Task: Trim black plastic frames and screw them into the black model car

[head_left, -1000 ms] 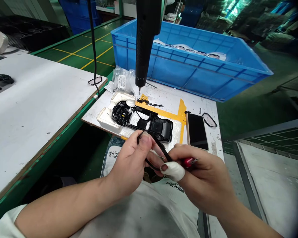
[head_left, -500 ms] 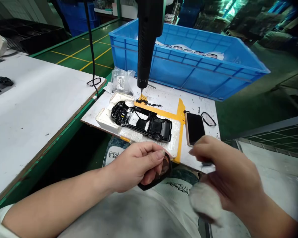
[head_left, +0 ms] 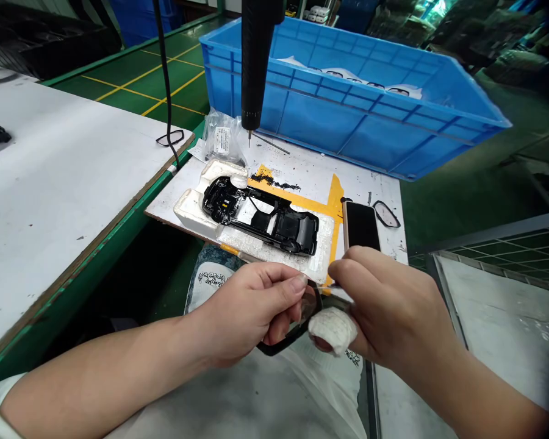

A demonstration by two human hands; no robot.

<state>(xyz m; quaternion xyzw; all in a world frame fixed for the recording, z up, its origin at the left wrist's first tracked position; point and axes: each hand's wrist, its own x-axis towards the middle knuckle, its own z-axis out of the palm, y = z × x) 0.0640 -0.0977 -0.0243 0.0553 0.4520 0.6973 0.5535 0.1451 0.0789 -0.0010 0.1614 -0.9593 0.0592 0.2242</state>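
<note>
"Black rim, dark pane: where do we have it?"

"We hold the black-rimmed pane between both hands, over our lap and just short of the near edge of the white board. Our left hand pinches its upper edge, thumb on top and fingers curled beneath. Our right hand is pressed shut on the end beside it, with the white-wrapped thumb against the rim."

"Which way does it run?"

"Its long axis slants from lower left, under our left fingers, up to the right where the fingertips of the two hands nearly meet. A thin pale sliver shows there; we cannot tell what it is."

"And what lies around us?"

"On the board, a black model car shell lies lengthwise in a white foam block, set across yellow tape. A phone lies just right of it, with a small loose pane beyond. A black power screwdriver hangs tip down over the far side, near a clear bag. Behind stands a blue crate. To our left is a white table with a green edge, and the floor is green with yellow lines."
</note>
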